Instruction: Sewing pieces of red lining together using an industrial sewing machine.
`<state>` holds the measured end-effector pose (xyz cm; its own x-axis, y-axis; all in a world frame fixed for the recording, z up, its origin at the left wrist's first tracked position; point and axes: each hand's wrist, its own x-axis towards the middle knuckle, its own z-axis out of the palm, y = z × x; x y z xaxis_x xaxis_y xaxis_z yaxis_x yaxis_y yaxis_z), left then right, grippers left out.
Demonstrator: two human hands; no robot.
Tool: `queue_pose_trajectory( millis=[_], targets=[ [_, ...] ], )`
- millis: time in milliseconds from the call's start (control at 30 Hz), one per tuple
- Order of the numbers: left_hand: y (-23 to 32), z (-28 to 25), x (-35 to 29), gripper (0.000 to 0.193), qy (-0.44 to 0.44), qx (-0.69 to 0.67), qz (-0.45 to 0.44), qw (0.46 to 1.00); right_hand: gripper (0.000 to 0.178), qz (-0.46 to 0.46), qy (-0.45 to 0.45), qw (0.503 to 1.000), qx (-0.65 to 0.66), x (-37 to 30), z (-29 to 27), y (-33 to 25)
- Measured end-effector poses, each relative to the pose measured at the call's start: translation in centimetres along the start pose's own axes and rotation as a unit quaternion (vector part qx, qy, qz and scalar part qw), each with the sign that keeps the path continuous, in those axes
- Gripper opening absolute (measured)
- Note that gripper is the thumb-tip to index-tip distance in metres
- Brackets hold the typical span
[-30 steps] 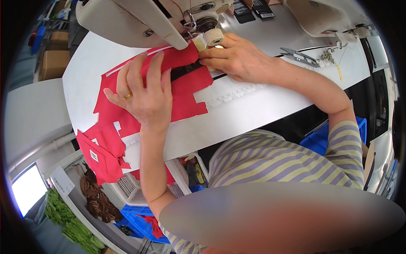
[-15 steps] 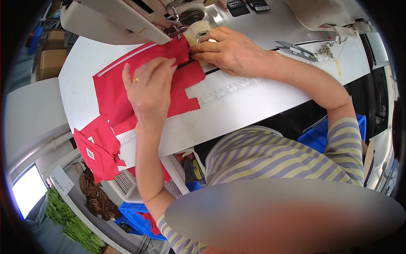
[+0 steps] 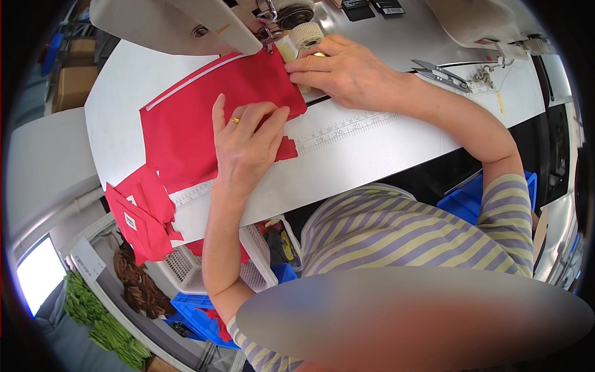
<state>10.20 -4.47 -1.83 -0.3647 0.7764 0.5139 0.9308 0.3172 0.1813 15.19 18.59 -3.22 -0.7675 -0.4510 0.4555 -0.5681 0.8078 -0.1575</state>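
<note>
A red fabric piece with a white strip along its far edge lies on the white sewing table, its far right corner beneath the sewing machine's needle area. My left hand rests over the fabric's near right part, thumb and fingers pinched together at the cloth, index finger raised. Close to the machine's ribbed handwheel-like knob, my right hand has its fingers bent together at the fabric's right edge; the fingertips partly hide what they grip.
Thread snips and a small chain lie at the right. A printed ruler runs along the table. Red labelled pieces overhang the left front edge, above a white basket and blue bins. Black tags lie at the back.
My left hand has moved right and nearer, its fingers now together at the cloth. The fabric's right part now covers the dark strip and table gap seen before. The right hand has barely shifted.
</note>
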Motion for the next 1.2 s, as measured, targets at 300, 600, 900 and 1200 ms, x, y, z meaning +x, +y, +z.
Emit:
queue_pose_trajectory(
  millis=[300,600,900,1200],
  targets=[
    [0.2,0.0,0.3,0.022,-0.016,0.017,0.011,1.0,0.034,0.003,-0.008,1.0,0.007,0.0,-0.2,0.0],
    [-0.7,0.4,0.5,0.019,-0.006,-0.119,0.006,0.993,0.025,-0.006,0.032,0.999,0.002,0.0,0.2,0.1],
    [-1.4,0.6,0.7,0.018,0.01,-0.155,0.022,0.988,0.03,-0.044,0.041,0.998,0.015,-0.1,0.1,1.1],
    [-3.4,1.1,1.9,0.019,0.0,-0.146,0.017,0.989,0.026,-0.076,0.006,0.997,0.023,0.0,-0.3,0.8]
  ],
)
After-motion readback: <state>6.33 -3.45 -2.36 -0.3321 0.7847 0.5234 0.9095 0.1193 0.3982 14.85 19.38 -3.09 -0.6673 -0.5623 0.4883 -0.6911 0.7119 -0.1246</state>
